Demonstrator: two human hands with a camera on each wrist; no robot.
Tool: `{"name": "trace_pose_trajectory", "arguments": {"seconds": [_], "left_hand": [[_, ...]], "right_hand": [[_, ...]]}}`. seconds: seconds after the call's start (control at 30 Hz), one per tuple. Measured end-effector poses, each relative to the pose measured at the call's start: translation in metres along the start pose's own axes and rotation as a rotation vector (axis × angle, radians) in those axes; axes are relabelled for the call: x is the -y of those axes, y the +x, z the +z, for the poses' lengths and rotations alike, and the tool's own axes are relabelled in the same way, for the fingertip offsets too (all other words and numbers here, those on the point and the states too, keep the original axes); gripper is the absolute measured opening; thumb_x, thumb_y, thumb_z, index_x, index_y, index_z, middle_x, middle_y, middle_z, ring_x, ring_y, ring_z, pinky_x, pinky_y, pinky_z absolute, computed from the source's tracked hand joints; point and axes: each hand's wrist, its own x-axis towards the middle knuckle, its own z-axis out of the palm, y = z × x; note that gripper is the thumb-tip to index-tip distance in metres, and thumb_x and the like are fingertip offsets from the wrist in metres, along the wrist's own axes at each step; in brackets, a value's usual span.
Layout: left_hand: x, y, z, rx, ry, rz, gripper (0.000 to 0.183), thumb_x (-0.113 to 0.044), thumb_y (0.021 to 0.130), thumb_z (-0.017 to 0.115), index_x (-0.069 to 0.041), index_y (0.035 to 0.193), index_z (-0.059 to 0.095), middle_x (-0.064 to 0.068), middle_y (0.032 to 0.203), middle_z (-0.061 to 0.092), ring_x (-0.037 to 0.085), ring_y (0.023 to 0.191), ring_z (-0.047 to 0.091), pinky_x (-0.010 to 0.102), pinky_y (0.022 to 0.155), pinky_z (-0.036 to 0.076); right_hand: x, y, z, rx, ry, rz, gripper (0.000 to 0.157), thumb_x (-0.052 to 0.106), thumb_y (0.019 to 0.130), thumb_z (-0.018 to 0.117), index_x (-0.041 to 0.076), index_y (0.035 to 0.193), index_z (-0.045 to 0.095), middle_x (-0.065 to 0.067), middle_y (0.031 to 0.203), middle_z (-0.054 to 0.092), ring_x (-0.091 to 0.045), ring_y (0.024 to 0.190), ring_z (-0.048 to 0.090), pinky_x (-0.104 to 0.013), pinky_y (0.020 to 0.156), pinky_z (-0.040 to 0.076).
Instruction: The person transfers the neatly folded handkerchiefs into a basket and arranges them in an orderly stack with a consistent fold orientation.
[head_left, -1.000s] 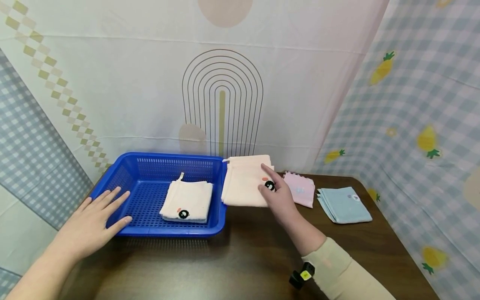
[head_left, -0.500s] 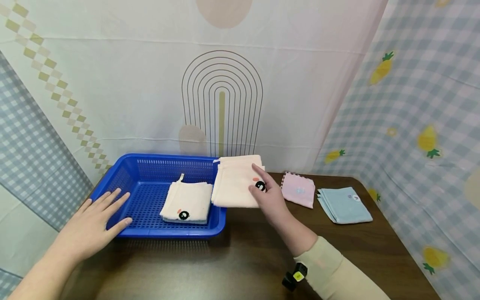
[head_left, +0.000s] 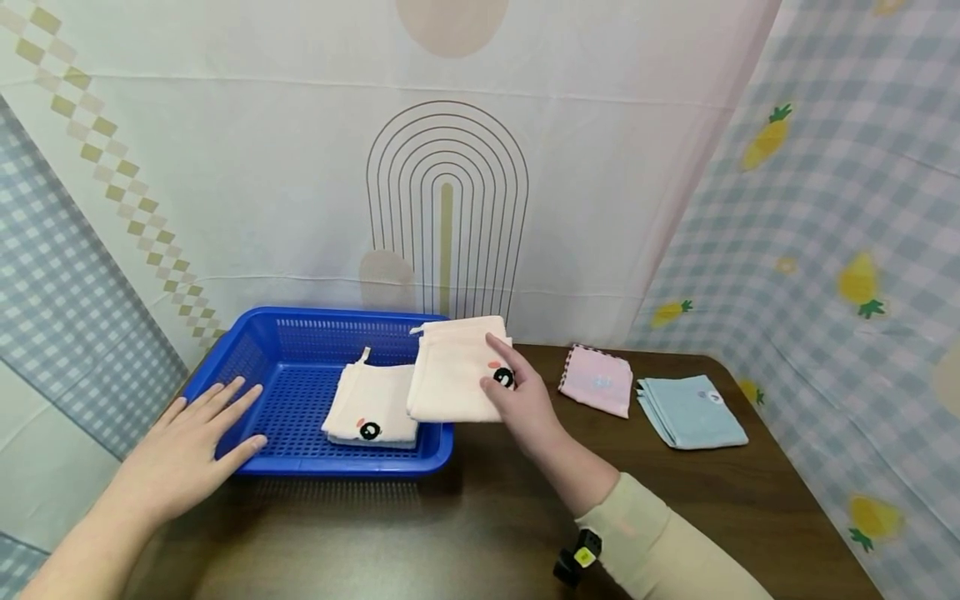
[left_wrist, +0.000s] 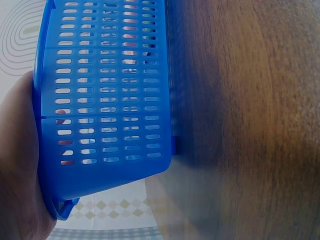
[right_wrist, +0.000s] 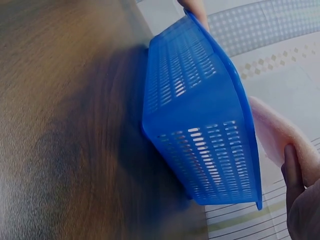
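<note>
My right hand [head_left: 531,408] pinches a folded pale pink towel [head_left: 450,375] by its right edge, thumb on top, beside an embroidered black eye. The towel hangs over the right rim of a blue plastic basket [head_left: 337,466]. Inside, toward the basket's right side, lies a folded white towel [head_left: 367,396] with a similar eye and a loop; the held towel covers its right edge in the head view. My left hand [head_left: 183,450] rests on the basket's front left corner with fingers spread straight. In the right wrist view, the held towel [right_wrist: 272,127] shows just past the rim.
A folded pink towel [head_left: 597,381] with a checked edge lies right of the basket on the dark wooden table [head_left: 337,542]. Farther right is a folded light blue towel [head_left: 693,412]. A printed curtain [head_left: 300,167] stands behind the table and along its sides.
My right hand has carried the pale pink towel left, from beside the basket's right rim to over it, partly covering the white towel. The left hand has stayed in place.
</note>
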Motion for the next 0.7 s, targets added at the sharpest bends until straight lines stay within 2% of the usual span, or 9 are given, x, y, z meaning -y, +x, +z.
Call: {"name": "trace_pose_trajectory", "arguments": {"seconds": [0.17, 0.37, 0.7], "left_hand": [[0.0, 0.0, 0.001, 0.001, 0.005, -0.002, 0.079, -0.062, 0.097, 0.048, -0.013, 0.156, 0.033, 0.024, 0.158, 0.029, 0.049, 0.141, 0.028, 0.067, 0.114, 0.007], [0.0, 0.0, 0.002, -0.009, 0.008, 0.0, 0.078, -0.061, 0.097, 0.049, -0.014, 0.156, 0.032, 0.023, 0.158, 0.029, 0.048, 0.142, 0.027, 0.066, 0.115, 0.006], [-0.002, -0.001, 0.0, -0.015, 0.006, 0.0, 0.078, -0.061, 0.097, 0.049, -0.015, 0.157, 0.032, 0.024, 0.158, 0.029, 0.049, 0.141, 0.028, 0.067, 0.115, 0.005]], "right_hand": [[-0.001, 0.001, 0.008, 0.018, 0.02, -0.01, 0.058, 0.002, 0.091, 0.063, 0.026, 0.144, 0.055, -0.009, 0.15, 0.044, -0.021, 0.103, 0.059, -0.026, 0.075, 0.053], [-0.001, 0.001, 0.017, 0.042, 0.038, 0.001, 0.06, 0.001, 0.091, 0.063, 0.026, 0.145, 0.054, -0.011, 0.147, 0.047, -0.019, 0.091, 0.062, -0.026, 0.071, 0.053], [0.001, 0.002, 0.029, 0.069, 0.031, 0.006, 0.061, 0.0, 0.091, 0.063, 0.026, 0.146, 0.053, -0.012, 0.15, 0.045, -0.022, 0.103, 0.059, -0.024, 0.074, 0.053]]}}
